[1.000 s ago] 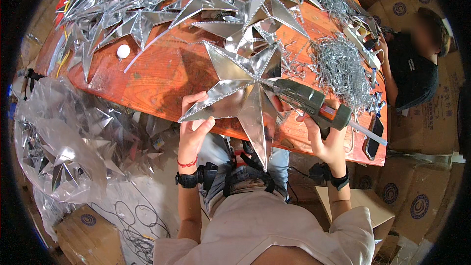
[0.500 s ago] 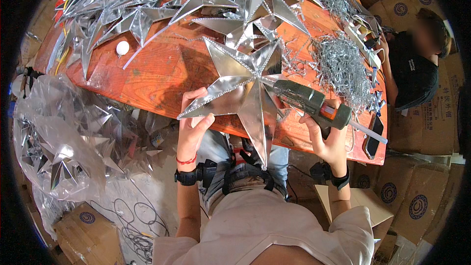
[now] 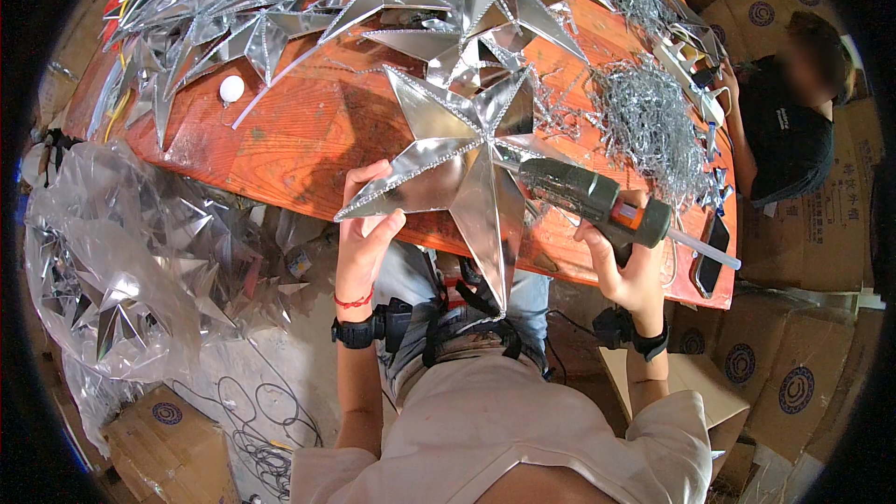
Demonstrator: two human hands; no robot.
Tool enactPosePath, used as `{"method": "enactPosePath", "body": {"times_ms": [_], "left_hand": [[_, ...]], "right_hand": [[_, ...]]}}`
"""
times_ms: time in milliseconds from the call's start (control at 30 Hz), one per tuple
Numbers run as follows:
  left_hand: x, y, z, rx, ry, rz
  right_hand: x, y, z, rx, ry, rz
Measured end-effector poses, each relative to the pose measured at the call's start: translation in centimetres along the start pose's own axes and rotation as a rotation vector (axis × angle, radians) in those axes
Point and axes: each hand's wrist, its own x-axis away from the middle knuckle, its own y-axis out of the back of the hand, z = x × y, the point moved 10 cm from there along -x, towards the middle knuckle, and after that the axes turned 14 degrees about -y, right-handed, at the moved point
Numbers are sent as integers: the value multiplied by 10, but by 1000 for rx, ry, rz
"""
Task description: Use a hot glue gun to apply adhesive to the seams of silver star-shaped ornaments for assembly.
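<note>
A silver folded star (image 3: 485,196) is held over the near edge of the table by my left hand (image 3: 369,224), whose thumb and fingers pinch its left point. Beaded trim runs along some of its ridges. My right hand (image 3: 630,261) is wrapped round the handle of a dark green glue gun (image 3: 579,191). Its nozzle points left and meets the star near the centre; the exact contact is too small to tell. A clear glue stick (image 3: 705,250) juts from the gun's back end.
Many silver stars (image 3: 252,47) are heaped across the far side of the orange wooden table (image 3: 280,145). Tangled silver tinsel (image 3: 644,117), a phone (image 3: 711,254) and a power strip (image 3: 686,79) lie at the right. A plastic bag of stars (image 3: 121,271) stands left. Another person (image 3: 793,131) sits at right.
The star and both hands have shifted very slightly. The glue gun's nozzle stays by the star's centre, and both grips are the same.
</note>
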Motion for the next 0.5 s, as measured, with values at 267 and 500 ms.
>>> {"method": "enactPosePath", "body": {"times_ms": [267, 500], "left_hand": [[0, 0, 0, -4, 11, -5], [-1, -1, -2, -5, -5, -6]], "right_hand": [[6, 2, 0, 9, 21, 39], [11, 5, 0, 36, 1, 39]]}}
